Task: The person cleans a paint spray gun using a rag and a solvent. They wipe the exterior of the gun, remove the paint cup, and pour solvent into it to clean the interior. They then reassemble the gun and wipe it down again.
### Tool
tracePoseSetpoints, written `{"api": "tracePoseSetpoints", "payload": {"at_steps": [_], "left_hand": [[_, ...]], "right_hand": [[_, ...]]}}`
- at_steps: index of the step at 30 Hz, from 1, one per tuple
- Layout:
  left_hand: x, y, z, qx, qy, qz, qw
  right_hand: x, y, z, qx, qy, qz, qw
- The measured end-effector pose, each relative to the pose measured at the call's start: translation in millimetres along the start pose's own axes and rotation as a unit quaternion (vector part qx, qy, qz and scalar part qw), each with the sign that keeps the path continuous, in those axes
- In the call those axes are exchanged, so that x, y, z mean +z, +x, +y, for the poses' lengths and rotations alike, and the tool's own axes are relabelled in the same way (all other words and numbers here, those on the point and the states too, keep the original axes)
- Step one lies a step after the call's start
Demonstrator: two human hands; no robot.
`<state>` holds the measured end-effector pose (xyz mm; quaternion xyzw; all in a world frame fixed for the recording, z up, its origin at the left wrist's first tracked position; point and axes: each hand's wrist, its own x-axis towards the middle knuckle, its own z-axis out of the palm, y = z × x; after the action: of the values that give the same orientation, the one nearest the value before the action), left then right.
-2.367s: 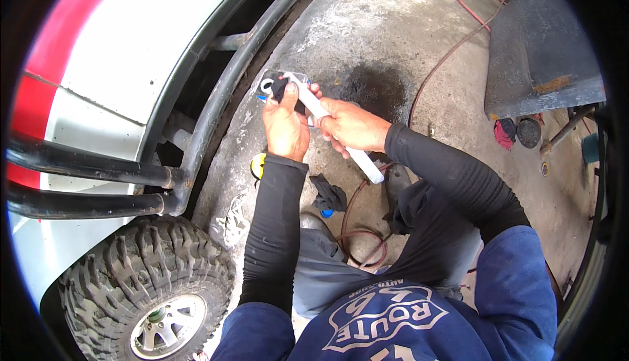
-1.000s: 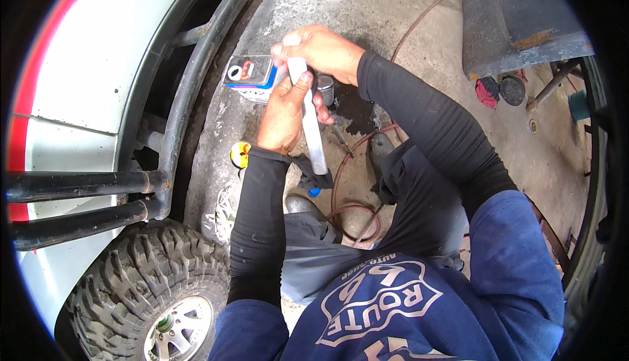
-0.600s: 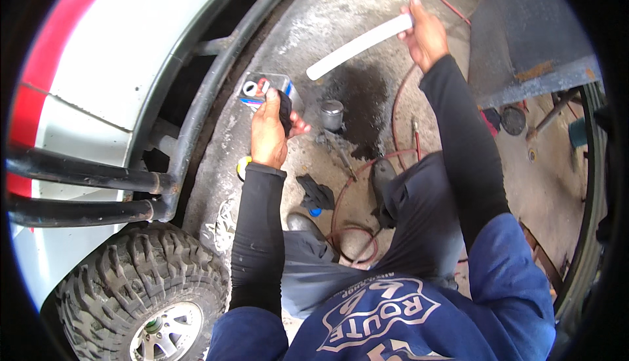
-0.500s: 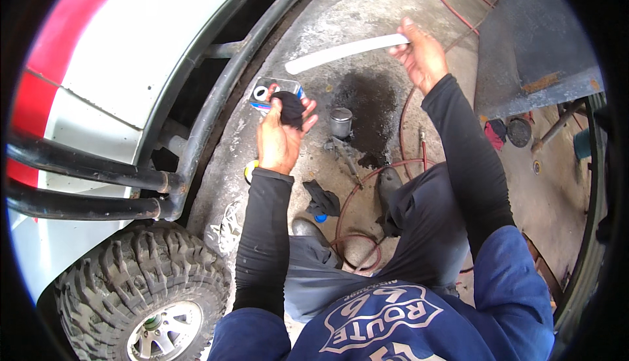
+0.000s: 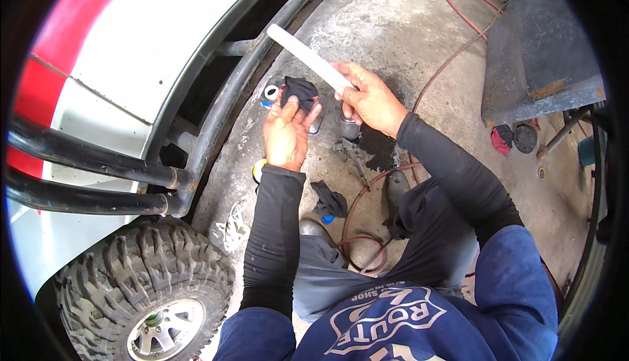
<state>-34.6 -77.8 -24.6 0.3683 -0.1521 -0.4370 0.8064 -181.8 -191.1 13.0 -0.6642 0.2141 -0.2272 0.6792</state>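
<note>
My left hand (image 5: 286,138) is raised in front of me with its fingers closed on a black cloth (image 5: 300,90). In my right hand (image 5: 375,101) is one end of a long, pale white tube or strip (image 5: 303,53), slightly curved. The other end points up and to the left, past the cloth toward the black bar of the vehicle. Partly hidden behind the cloth and my left hand is a clear box with a white ring (image 5: 271,92) at its corner. Below my right hand, a grey cup (image 5: 348,128) stands on the floor.
A white and red vehicle body (image 5: 124,27) with black tube bars (image 5: 226,99) and a knobby tire (image 5: 141,263) fills the left. A red hose (image 5: 359,200) loops near my feet. Another dark cloth (image 5: 329,198) lies on the floor. At right stands a grey metal panel (image 5: 540,53).
My right hand has moved left and down, close to my left hand. The white piece has swung from nearly level to pointing up-left. My left hand still holds the black cloth.
</note>
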Motion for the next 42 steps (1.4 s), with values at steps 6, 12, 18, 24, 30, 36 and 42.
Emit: {"api": "tracePoseSetpoints", "payload": {"at_steps": [6,12,18,24,30,36,42], "left_hand": [[-2.9,0.2,3.6,0.050,0.038,-0.019,0.998],[6.5,-3.7,-5.4,0.051,0.055,0.019,0.997],[2.6,-0.6,6.2,0.059,0.029,0.045,0.997],[-21.9,13.5,25.6,0.154,0.003,0.140,0.978],[-46.1,16.5,75.7,0.191,-0.012,0.217,0.957],[-27.5,5.0,45.5,0.074,-0.093,-0.028,0.993],[10.9,-11.4,7.8,-0.012,-0.076,-0.173,0.982]], "right_hand": [[15.4,-5.2,13.3,-0.037,-0.215,-0.027,0.976],[19.6,-7.8,20.2,-0.029,-0.174,-0.029,0.984],[17.5,-15.2,15.6,-0.018,-0.261,-0.076,0.962],[19.6,-23.5,5.8,-0.053,-0.257,-0.131,0.956],[-1.8,-34.4,-15.1,-0.102,-0.340,-0.133,0.925],[10.4,-19.1,-12.1,-0.174,-0.253,0.058,0.950],[26.3,-12.3,5.6,-0.139,-0.208,0.061,0.966]]}}
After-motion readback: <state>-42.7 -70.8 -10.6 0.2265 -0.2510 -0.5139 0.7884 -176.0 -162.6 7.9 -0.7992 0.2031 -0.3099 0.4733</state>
